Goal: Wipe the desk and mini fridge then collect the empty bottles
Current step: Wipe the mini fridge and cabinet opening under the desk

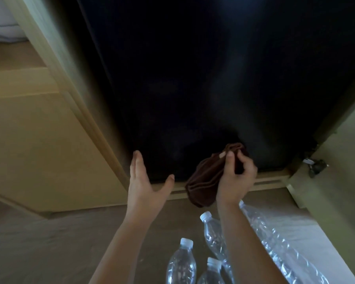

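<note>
Hands raised before the lower front of the mini fridge [193, 78], seen from above by the head camera. Left hand [143, 185]: open, fingers straight and together, thumb spread, palm turned toward the right; its fingertips overlap the fridge's lower left corner, though whether they touch the door cannot be told. Right hand [236, 177]: fingers and thumb curled round a folded brown cloth [203, 181], which it holds near the bottom edge of the black door, the cloth's free end hanging down and to the left between the two hands.

Mini fridge: door shut, dark and glossy, set into a light wooden cabinet frame [70, 99]. A metal hinge [316, 167] sits at the frame's lower right corner.

Bottles [181, 263]: clear plastic with white caps, lying on the floor [70, 242] below the hands, caps pointing toward the fridge. Three smaller ones lie close together beneath the right forearm; a longer, ribbed one [275, 242] lies just to their right on a white sheet [307, 232].
</note>
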Demonstrator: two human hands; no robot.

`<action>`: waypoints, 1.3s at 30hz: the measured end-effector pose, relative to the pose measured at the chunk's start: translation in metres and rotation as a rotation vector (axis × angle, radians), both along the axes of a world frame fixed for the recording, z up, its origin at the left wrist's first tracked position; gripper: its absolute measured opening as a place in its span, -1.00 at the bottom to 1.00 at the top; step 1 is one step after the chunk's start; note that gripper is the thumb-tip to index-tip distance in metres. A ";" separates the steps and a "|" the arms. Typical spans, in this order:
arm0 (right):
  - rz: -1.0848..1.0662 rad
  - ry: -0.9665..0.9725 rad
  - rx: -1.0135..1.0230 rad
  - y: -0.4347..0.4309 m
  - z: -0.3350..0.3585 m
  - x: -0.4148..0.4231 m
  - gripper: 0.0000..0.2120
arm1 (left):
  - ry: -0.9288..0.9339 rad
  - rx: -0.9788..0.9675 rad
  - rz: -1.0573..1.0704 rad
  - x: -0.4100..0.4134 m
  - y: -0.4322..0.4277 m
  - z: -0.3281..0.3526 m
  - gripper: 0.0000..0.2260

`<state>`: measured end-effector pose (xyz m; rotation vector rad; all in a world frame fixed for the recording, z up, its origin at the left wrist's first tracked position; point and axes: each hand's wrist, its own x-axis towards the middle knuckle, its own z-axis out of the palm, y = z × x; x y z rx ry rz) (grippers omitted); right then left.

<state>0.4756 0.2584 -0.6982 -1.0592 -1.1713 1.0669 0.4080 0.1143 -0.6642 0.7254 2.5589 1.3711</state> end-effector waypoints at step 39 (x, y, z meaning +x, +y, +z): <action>-0.172 0.004 -0.071 0.082 -0.033 0.039 -0.58 | 0.038 0.032 -0.039 0.089 0.092 -0.012 -0.17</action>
